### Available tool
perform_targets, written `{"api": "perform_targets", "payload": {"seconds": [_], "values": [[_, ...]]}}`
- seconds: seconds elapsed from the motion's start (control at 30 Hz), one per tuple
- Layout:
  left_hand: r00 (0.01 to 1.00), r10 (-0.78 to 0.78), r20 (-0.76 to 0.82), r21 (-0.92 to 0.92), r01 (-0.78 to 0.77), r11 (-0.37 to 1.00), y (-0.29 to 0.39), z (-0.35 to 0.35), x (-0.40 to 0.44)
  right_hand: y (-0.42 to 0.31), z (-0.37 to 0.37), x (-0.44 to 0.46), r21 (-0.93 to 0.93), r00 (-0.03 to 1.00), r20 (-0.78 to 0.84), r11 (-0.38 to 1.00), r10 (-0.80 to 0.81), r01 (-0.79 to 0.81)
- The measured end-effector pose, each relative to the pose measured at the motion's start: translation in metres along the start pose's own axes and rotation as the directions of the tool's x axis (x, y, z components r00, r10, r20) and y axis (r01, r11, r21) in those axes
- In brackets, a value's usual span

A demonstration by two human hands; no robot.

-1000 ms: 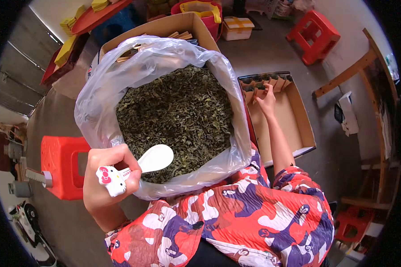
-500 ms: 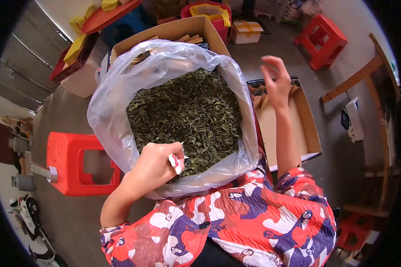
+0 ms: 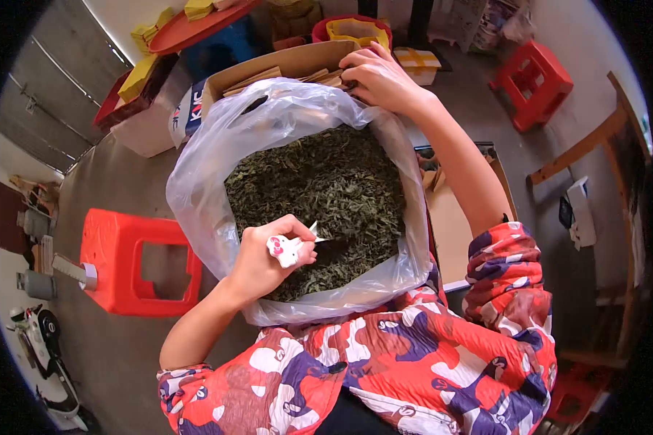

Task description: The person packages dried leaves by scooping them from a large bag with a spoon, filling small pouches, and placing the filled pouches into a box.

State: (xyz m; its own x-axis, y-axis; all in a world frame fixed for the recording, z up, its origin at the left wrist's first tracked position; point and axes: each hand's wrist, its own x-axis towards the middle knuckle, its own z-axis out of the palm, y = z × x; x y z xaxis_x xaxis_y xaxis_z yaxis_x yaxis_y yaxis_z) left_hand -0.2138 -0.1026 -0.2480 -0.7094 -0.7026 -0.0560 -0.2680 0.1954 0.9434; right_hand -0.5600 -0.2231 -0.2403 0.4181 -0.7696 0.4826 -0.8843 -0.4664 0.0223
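My left hand [image 3: 268, 250] is closed around a small white tool [image 3: 286, 250] with a cat-shaped, pink-bowed end. Its pointed white tip shows past my fingers, over dried leaves [image 3: 319, 181]. The leaves fill a clear plastic bag [image 3: 203, 188], its mouth spread wide. Beyond the bag my right hand [image 3: 384, 78] reaches into a cardboard box [image 3: 283, 58], fingers bent and apart, at the right end of folded brown paper packets [image 3: 308, 77]. My hand hides part of these packets, and no held packet can be made out.
A red stool [image 3: 109, 264] stands on the left, another red stool [image 3: 537, 80] at the upper right. Right of the bag is a shallow cardboard tray [image 3: 457, 225]. A white box with yellow tape [image 3: 417, 65] sits farther back, left of a wooden frame [image 3: 580, 145].
My right hand has moved from above the shallow tray up and left to the paper packets. My left hand has shifted slightly right and up with the white tool. The camera view has shifted a little.
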Motion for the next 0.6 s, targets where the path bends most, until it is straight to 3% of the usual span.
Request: {"api": "perform_targets", "payload": {"seconds": [0.13,0.23,0.27,0.3,0.37,0.47,0.57,0.6], "values": [[1.0,0.003,0.005,-0.079,-0.002,0.997,0.003,-0.003,-0.004,0.003,-0.006,0.015,0.101,0.998,-0.025,0.994,0.05,-0.047],[1.0,-0.01,-0.026,-0.098,0.008,0.995,0.009,-0.008,-0.011,0.002,-0.023,0.012,0.274,0.953,-0.216,0.95,0.213,-0.15],[0.999,-0.018,-0.035,-0.099,0.015,0.995,0.01,-0.01,-0.014,0.004,-0.026,0.009,0.246,0.92,-0.366,0.968,0.141,-0.051],[0.998,-0.013,-0.058,-0.114,0.006,0.993,0.01,-0.011,-0.016,-0.003,-0.041,0.005,0.335,0.917,-0.282,0.925,0.281,-0.18],[0.994,0.0,-0.105,-0.144,-0.015,0.989,0.011,-0.012,-0.021,-0.009,-0.059,-0.005,0.412,0.891,-0.363,0.904,0.274,-0.11],[0.988,-0.003,-0.153,-0.161,-0.022,0.987,0.017,-0.014,-0.028,-0.044,-0.098,-0.024,0.533,0.898,-0.32,0.841,0.301,-0.092],[0.979,-0.027,-0.204,-0.165,-0.007,0.986,0.022,-0.017,-0.039,-0.075,-0.121,-0.044,0.33,0.954,-0.293,0.943,0.06,0.042],[0.975,-0.039,-0.219,-0.16,0.003,0.987,0.021,-0.018,-0.036,-0.08,-0.114,-0.051,0.378,0.963,-0.268,0.923,0.042,0.065]]}}
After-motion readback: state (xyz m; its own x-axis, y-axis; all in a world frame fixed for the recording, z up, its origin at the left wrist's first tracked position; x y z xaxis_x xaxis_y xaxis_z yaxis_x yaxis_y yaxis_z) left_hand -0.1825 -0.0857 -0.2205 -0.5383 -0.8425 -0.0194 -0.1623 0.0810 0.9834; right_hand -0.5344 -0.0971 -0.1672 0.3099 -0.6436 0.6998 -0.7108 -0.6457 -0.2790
